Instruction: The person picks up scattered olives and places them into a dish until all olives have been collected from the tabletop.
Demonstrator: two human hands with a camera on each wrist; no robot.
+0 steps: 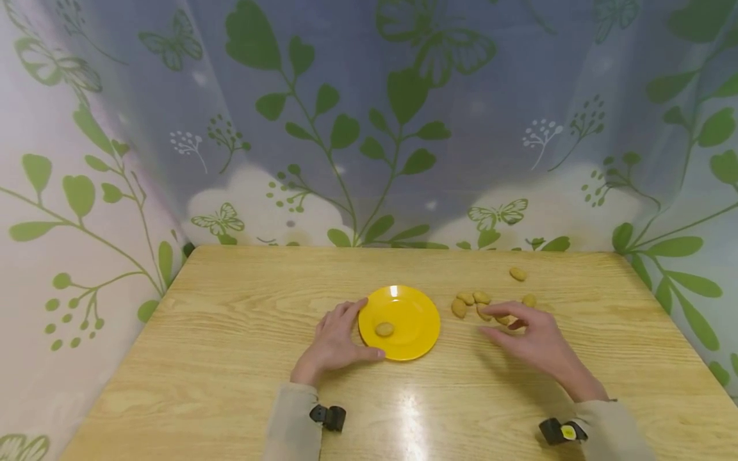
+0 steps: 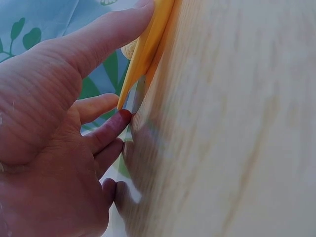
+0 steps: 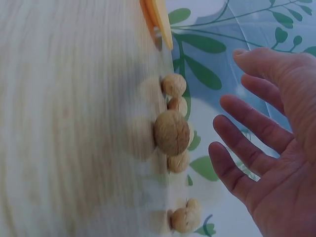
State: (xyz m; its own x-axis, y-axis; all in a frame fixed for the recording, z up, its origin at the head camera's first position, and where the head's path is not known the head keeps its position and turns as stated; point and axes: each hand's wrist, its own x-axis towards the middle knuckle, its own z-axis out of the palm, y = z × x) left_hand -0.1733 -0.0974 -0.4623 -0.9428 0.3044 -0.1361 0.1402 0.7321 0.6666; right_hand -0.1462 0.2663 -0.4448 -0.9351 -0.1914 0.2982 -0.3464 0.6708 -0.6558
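Observation:
A yellow plate (image 1: 418,326) lies on the wooden table with one brown, oval nut in its shell (image 1: 384,329) on it. My left hand (image 1: 337,339) holds the plate's left side, thumb over the near rim and fingertips at the far-left edge. In the left wrist view the thumb rests along the plate's rim (image 2: 140,61). My right hand (image 1: 533,336) hovers just above a cluster of several similar nuts (image 1: 466,298), thumb and fingers apart. The right wrist view shows nothing in that hand, with a nut (image 3: 171,132) close beyond its fingertips.
One stray nut (image 1: 517,274) lies behind the cluster, and another (image 1: 528,300) sits just past the right hand. The wooden table (image 1: 230,358) ends at the back against a curtain (image 1: 490,147) printed with leaves and butterflies.

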